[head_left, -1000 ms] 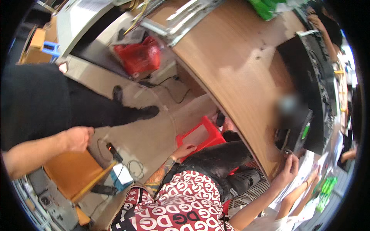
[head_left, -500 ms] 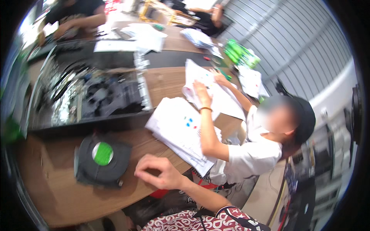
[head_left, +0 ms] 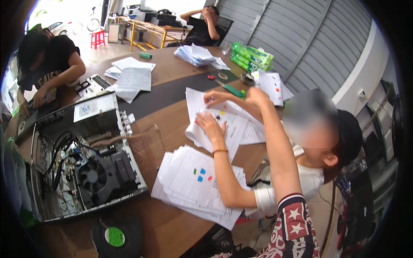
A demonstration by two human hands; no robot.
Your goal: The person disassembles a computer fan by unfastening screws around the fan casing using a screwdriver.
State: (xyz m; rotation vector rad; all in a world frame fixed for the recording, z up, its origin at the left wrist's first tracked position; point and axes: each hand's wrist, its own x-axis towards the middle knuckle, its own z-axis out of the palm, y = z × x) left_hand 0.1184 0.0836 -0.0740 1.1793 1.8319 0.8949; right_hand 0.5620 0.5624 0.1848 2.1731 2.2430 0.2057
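Observation:
My right hand (head_left: 258, 96) reaches across the table, fingers curled beside a green-handled tool (head_left: 233, 91); what it holds, if anything, is hidden. My left hand is out of view. A co-worker in white spreads both hands, one (head_left: 211, 127) low, one (head_left: 217, 99) higher, on printed sheets (head_left: 234, 133). A stack of papers (head_left: 185, 176) with coloured marks lies nearer. At left sit an open computer chassis (head_left: 92, 157) with cables and fan, and a loose black blower (head_left: 124, 245) with a green label.
Another co-worker (head_left: 47, 64) bends over black hardware at left; one (head_left: 202, 30) sits at the far end. The wooden table (head_left: 165, 129) bears more paper piles (head_left: 193, 53), green packs (head_left: 251, 56) and a tape roll (head_left: 222, 76). A grey slatted shutter (head_left: 301, 34) stands behind.
The view has swung up from floor and table edge to the tabletop. My right hand has moved from beside the blower, forward and right toward the tool.

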